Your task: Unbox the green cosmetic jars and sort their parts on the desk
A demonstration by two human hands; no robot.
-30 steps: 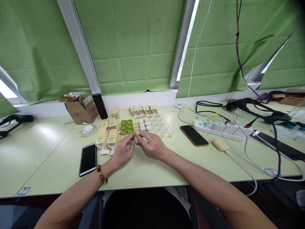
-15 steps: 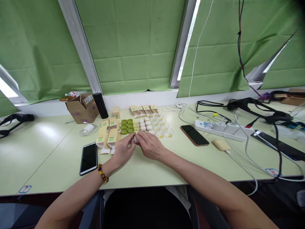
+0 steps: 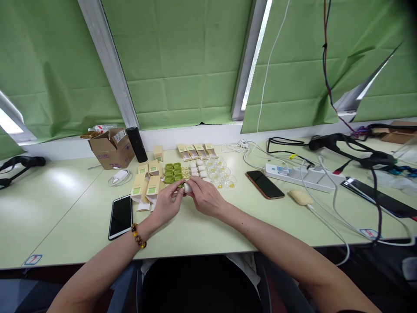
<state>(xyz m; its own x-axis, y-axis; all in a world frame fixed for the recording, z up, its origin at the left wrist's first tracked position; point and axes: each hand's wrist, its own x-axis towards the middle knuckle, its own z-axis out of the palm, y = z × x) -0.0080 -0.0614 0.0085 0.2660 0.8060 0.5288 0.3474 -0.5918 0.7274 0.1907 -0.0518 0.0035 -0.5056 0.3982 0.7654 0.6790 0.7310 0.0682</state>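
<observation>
Close together above the near table, my left hand [image 3: 167, 201] and my right hand [image 3: 207, 198] pinch a small part between their fingertips. A white rounded piece [image 3: 187, 188] shows there, with my right fingers closed on it. An olive-green edge [image 3: 182, 184], probably of a small green cup, peeks out at my left fingertips; most of it is hidden. Just beyond my hands stand several olive-green square cups [image 3: 168, 178], small pale-yellow pieces [image 3: 185, 170], white rounded pieces [image 3: 194, 170] and clear plastic covers [image 3: 230, 181] in rows.
Open cream cartons [image 3: 139, 187] lie left of the cups, more cartons [image 3: 197, 151] behind. Phones [image 3: 120, 216] [image 3: 265, 184] flank my hands. A cardboard box [image 3: 112, 150] and a black cylinder [image 3: 137, 144] stand back left. A power strip [image 3: 299, 177], cables and a beige case [image 3: 300, 198] lie right.
My hands have tilted slightly, and more of the white piece and green edge shows between my fingertips. The view has shifted a little; the things on the table stay in place.
</observation>
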